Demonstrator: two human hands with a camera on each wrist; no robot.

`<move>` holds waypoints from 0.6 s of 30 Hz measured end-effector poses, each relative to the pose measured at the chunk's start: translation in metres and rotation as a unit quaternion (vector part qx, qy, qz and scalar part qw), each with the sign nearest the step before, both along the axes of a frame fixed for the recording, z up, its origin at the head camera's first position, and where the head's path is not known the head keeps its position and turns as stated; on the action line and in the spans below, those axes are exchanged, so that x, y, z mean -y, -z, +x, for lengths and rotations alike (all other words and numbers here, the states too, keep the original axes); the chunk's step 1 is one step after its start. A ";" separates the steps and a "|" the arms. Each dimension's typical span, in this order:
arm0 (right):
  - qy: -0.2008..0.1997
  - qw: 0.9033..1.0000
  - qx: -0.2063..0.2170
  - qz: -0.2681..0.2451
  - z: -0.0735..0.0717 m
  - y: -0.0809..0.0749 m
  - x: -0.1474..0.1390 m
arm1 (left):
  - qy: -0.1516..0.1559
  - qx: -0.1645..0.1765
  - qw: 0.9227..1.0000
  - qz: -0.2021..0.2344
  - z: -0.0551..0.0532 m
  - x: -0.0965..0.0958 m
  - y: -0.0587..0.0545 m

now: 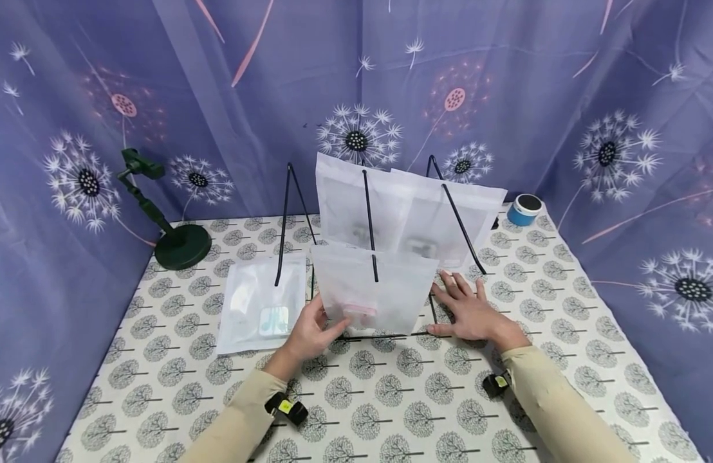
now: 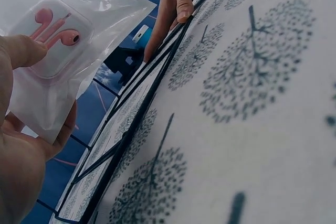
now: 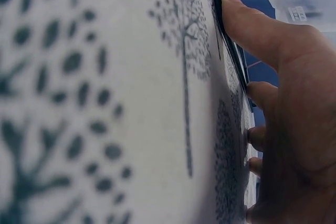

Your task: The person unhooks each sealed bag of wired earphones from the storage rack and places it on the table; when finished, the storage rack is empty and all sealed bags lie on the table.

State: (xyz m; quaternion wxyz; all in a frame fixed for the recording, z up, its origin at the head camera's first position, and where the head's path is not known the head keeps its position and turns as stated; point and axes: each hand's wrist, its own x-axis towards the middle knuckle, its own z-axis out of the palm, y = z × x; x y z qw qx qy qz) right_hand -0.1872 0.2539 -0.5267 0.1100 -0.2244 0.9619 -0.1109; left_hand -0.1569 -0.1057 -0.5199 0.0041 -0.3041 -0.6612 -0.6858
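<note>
A frosted zip bag (image 1: 379, 273) hangs from the front middle prong of a black wire rack (image 1: 369, 215). Inside it, the left wrist view shows pink earphones (image 2: 69, 37) in a clear rounded case. My left hand (image 1: 307, 333) pinches the bag's lower left part, thumb in front over the case, fingers behind. With fingers spread, my right hand (image 1: 469, 314) rests on the table at the rack's right base, its thumb (image 3: 247, 22) right at the black bar. Two more frosted bags, a left one (image 1: 342, 199) and a right one (image 1: 449, 215), hang behind; their contents look blurred.
Left of the rack, another bag (image 1: 240, 299) lies flat, holding a case with pale green earphones (image 1: 273, 321). A dark green stand (image 1: 183, 247) is at the back left, and a blue round container (image 1: 524, 210) at the back right. Purple curtains surround the tree-print tablecloth (image 1: 391, 418).
</note>
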 end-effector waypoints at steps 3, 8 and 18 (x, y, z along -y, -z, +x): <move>0.001 1.000 0.002 0.001 0.000 0.000 0.000 | -0.002 0.013 1.000 -0.013 0.004 0.001 0.000; 0.001 1.000 0.002 0.003 -0.001 0.001 -0.001 | 0.002 0.017 1.000 -0.023 0.008 0.000 -0.001; 0.003 1.000 0.001 0.000 -0.001 0.002 -0.001 | 0.016 -0.005 1.000 -0.005 0.013 -0.002 0.000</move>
